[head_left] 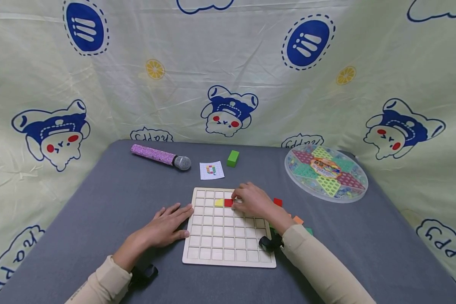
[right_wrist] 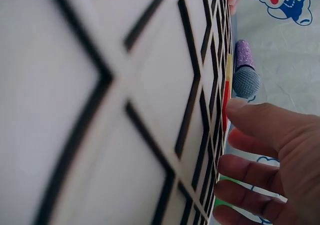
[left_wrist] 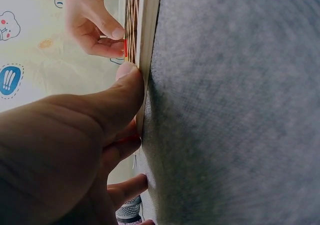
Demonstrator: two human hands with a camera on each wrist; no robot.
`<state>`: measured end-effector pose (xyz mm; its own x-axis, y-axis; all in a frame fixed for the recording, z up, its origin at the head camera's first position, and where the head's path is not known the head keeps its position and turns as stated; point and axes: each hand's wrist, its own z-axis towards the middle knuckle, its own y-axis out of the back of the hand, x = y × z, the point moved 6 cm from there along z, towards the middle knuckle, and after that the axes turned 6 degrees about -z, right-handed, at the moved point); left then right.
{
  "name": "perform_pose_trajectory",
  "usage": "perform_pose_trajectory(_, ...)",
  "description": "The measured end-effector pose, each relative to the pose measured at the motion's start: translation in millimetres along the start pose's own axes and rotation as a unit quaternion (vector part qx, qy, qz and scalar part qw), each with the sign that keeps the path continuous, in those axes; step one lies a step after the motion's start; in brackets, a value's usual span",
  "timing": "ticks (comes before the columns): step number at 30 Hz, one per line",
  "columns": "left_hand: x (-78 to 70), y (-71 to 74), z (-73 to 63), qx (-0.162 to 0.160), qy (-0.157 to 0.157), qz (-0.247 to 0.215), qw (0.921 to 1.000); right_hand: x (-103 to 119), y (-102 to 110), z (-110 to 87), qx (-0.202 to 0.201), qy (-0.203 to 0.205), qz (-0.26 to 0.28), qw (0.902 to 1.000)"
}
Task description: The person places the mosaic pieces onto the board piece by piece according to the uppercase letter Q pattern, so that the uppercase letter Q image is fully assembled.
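Note:
A white gridded board (head_left: 213, 242) with a pale wooden frame lies on the table. A yellow square tile (head_left: 219, 202) and a red square tile (head_left: 228, 202) sit side by side in its upper rows. My right hand (head_left: 252, 200) reaches over the board from the right, thumb and forefinger pinching at the red tile; in the right wrist view the thumb tip meets the red tile (right_wrist: 226, 105). At the board's left edge rests my left hand (head_left: 169, 224), fingers spread and extended, with its thumb (left_wrist: 131, 80) against the frame in the left wrist view.
Behind the board are a small printed pattern card (head_left: 212, 170), a green block (head_left: 233, 158) and a purple glittery microphone (head_left: 156, 155). A round Chinese checkers box (head_left: 327, 173) stands at the back right. Red (head_left: 278, 202), orange (head_left: 298, 220) and green pieces lie right of the board, partly behind my right arm.

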<state>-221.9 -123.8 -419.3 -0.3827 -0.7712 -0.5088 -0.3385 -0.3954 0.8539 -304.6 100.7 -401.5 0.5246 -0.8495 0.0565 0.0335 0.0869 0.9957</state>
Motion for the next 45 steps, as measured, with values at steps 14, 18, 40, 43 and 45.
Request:
perform_pose_trajectory(14, 0.7, 0.8, 2.2, 0.004, 0.006, 0.005, 1.0000, -46.2, 28.1, -45.6, -0.043, -0.038, 0.010, 0.9983)
perform_pose_trajectory(18, 1.7, 0.7, 2.1, 0.004, 0.007, 0.007, 0.9999, -63.6, 32.0, -63.5, -0.058, -0.047, 0.004, 0.9972)
perform_pose_trajectory(40, 2.3, -1.2, 0.2, 0.001, -0.004, -0.001, 1.0000, -94.2, 13.8, -86.9, -0.006, -0.090, -0.015, 0.9958)
perform_pose_trajectory(43, 2.2, -1.5, 0.8, -0.002, -0.008, 0.001, 1.0000, -93.7, 12.5, -86.6, -0.009, -0.092, -0.021, 0.9955)
perform_pose_trajectory(45, 2.0, -1.6, 1.2, -0.003, -0.009, 0.002, 0.9999, -93.1, 12.9, -86.8, -0.011, -0.094, -0.024, 0.9952)
